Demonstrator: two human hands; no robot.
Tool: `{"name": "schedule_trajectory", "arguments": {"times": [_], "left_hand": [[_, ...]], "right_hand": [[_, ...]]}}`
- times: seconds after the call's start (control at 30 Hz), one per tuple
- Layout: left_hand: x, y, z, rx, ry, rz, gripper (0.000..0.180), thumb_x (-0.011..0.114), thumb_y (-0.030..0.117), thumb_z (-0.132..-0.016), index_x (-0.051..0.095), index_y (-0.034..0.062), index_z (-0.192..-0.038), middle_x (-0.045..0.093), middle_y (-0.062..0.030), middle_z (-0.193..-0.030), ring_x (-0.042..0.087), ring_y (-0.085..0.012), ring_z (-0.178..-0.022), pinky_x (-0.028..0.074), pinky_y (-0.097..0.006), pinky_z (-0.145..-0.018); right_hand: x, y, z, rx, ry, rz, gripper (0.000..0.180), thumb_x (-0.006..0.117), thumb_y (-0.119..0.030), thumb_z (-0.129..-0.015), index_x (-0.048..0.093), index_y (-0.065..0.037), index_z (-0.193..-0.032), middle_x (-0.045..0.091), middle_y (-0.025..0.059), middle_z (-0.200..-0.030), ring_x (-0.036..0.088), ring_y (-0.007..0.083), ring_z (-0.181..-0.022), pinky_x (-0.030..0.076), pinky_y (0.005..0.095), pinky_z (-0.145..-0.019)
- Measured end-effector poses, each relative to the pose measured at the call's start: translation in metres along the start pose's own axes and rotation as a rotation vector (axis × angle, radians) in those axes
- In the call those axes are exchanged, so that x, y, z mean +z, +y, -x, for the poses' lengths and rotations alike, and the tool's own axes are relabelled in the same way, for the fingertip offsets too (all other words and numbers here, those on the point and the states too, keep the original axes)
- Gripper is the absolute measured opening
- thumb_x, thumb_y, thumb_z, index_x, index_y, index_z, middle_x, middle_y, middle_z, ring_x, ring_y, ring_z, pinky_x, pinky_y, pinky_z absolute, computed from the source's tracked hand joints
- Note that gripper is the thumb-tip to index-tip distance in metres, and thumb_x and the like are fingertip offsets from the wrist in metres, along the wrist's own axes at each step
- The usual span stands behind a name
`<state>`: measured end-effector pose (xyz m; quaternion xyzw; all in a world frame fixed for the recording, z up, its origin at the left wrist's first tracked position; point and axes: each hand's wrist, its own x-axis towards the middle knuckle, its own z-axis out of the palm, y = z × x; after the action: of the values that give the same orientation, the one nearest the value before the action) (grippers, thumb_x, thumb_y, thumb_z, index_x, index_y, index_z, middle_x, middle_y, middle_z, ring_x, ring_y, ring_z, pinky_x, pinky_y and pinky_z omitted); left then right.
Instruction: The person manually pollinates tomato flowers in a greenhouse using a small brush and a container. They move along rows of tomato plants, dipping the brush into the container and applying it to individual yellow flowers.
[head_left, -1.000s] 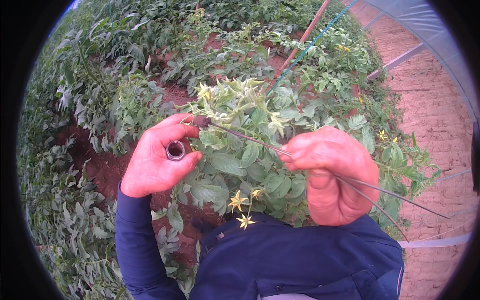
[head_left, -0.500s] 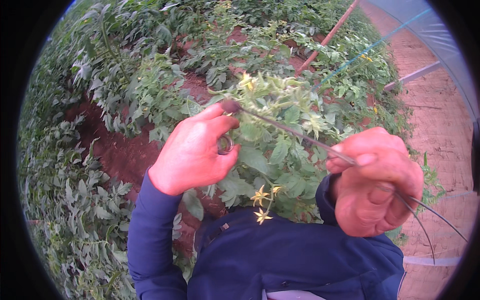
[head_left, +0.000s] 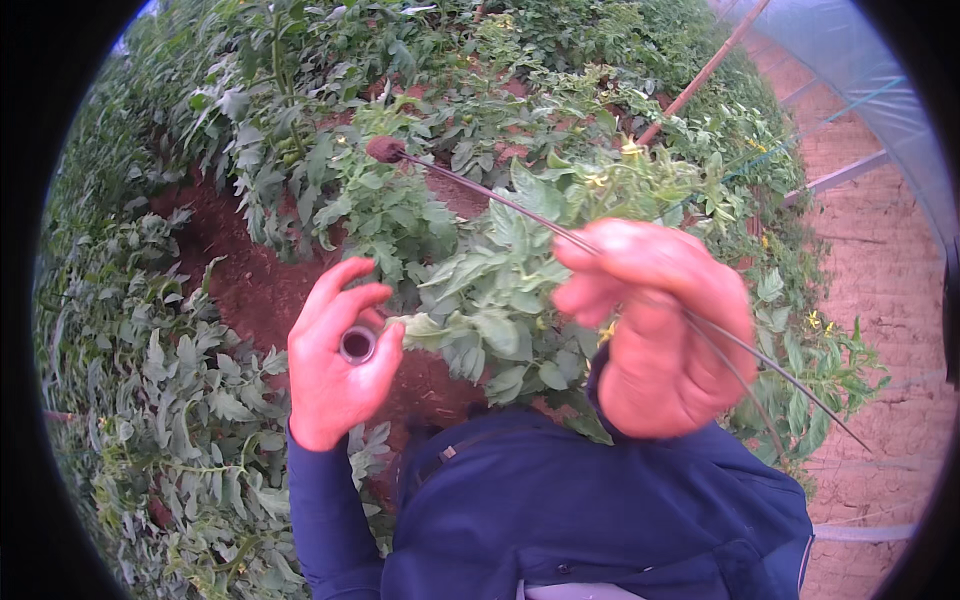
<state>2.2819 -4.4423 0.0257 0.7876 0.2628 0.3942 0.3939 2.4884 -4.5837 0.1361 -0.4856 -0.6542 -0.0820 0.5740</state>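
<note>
My left hand [head_left: 330, 385] is curled round a small bottle [head_left: 357, 345]; its round, dark mouth with a pale rim shows between thumb and fingers. A leaf tip comes close to that thumb. In my right hand [head_left: 668, 330], slightly blurred, is a thin wire swab [head_left: 485, 190]. Its brown, fuzzy tip [head_left: 385, 150] points up and left, above and apart from the bottle. Two thin wire ends stick out behind the right hand toward the lower right. Leafy tomato plants [head_left: 495, 325] stand between and beyond my hands, with a yellow flower [head_left: 632, 148] near the top.
Dense rows of tomato plants [head_left: 200, 400] fill the left and far side, with reddish soil [head_left: 250, 280] between them. A slanted wooden pole [head_left: 705, 75] rises at the upper right. Beyond are a clear plastic sheet [head_left: 870, 60] and an earthen wall [head_left: 870, 290].
The swab's tip has come away from my left fingertips and now sits higher. My right hand has moved left and up. My left hand has turned, showing the bottle's mouth; the view has shifted.
</note>
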Motion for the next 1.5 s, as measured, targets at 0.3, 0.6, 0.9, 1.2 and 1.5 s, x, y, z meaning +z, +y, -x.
{"name": "schedule_trajectory", "arguments": {"times": [0.3,0.6,0.9,1.2,1.5], "left_hand": [[-0.077,-0.050,0.077,-0.227,0.122,0.002,0.035,0.079,-0.004,-0.081,0.073,-0.0025,-0.115,0.066,-0.0188,-0.138,0.071,-0.0140,-0.077,0.057,-0.031,-0.078],[-0.129,-0.087,0.088,-0.315,0.253,-0.011,0.033,0.074,-0.010,-0.084,0.071,-0.0074,-0.117,0.064,-0.0176,-0.140,0.069,-0.0106,-0.079,0.056,-0.027,-0.077],[-0.190,-0.140,0.016,-0.314,0.310,-0.128,0.034,0.073,-0.008,-0.084,0.071,-0.0063,-0.118,0.063,-0.0189,-0.141,0.069,-0.0134,-0.082,0.057,-0.030,-0.084],[-0.216,-0.213,-0.136,-0.269,0.300,0.049,0.037,0.075,-0.008,-0.086,0.070,-0.0077,-0.122,0.063,-0.0167,-0.142,0.069,-0.0116,-0.085,0.057,-0.028,-0.085],[-0.238,-0.248,-0.240,-0.242,0.185,0.100,0.038,0.074,-0.008,-0.083,0.071,-0.0070,-0.121,0.065,-0.0163,-0.138,0.070,-0.0123,-0.088,0.056,-0.029,-0.086]], "right_hand": [[0.157,0.079,-0.013,0.053,0.042,0.117,0.014,0.068,-0.001,-0.105,0.074,0.004,-0.116,0.078,0.0116,-0.096,0.072,0.0121,-0.073,0.058,0.0263,-0.067],[0.242,0.190,-0.021,0.219,0.014,0.329,0.014,0.072,-0.012,-0.102,0.078,-0.006,-0.113,0.079,0.0155,-0.096,0.079,0.0300,-0.083,0.060,0.0359,-0.073],[0.289,0.255,-0.044,0.301,-0.141,0.425,0.011,0.069,-0.015,-0.102,0.076,-0.008,-0.106,0.078,0.0149,-0.093,0.076,0.0357,-0.084,0.061,0.0425,-0.073],[0.242,0.217,-0.148,0.260,0.068,-0.063,0.012,0.063,0.002,-0.099,0.074,0.004,-0.105,0.075,0.0130,-0.090,0.072,0.0167,-0.073,0.058,0.0315,-0.065],[0.238,0.236,-0.200,-0.098,0.422,-0.321,0.024,0.063,-0.018,-0.108,0.065,0.006,-0.109,0.067,0.0221,-0.093,0.068,0.0246,-0.071,0.059,0.0320,-0.055]]}}
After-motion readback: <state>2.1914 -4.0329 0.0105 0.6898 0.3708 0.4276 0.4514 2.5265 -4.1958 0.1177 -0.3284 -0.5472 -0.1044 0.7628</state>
